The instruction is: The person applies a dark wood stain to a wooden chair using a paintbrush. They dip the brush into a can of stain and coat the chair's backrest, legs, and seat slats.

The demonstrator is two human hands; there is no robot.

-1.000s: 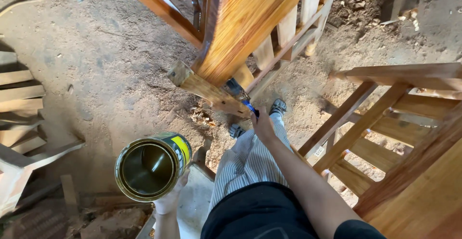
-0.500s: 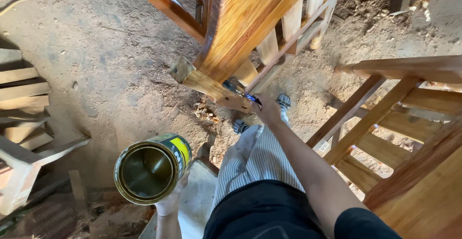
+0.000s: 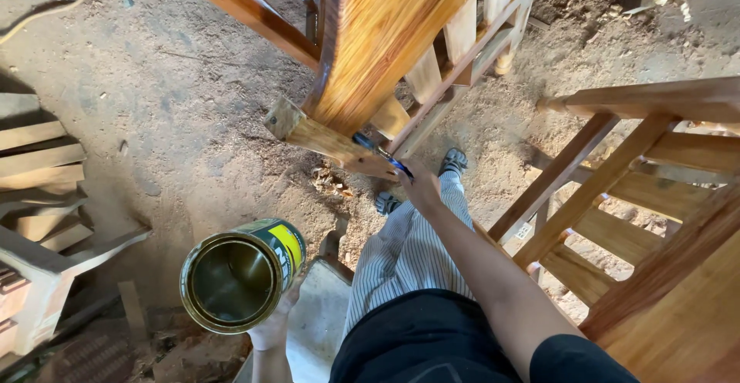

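Head view: two hands, left point(image 3: 271, 329) gripping one open can point(image 3: 240, 273), right point(image 3: 422, 188) gripping one blue-handled brush point(image 3: 378, 152).

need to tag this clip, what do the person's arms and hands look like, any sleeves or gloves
Both hands are bare, no gloves. The right hand is on a bare forearm; a short black sleeve covers the upper arm. The left hand and wrist are bare, no watch or rings visible.
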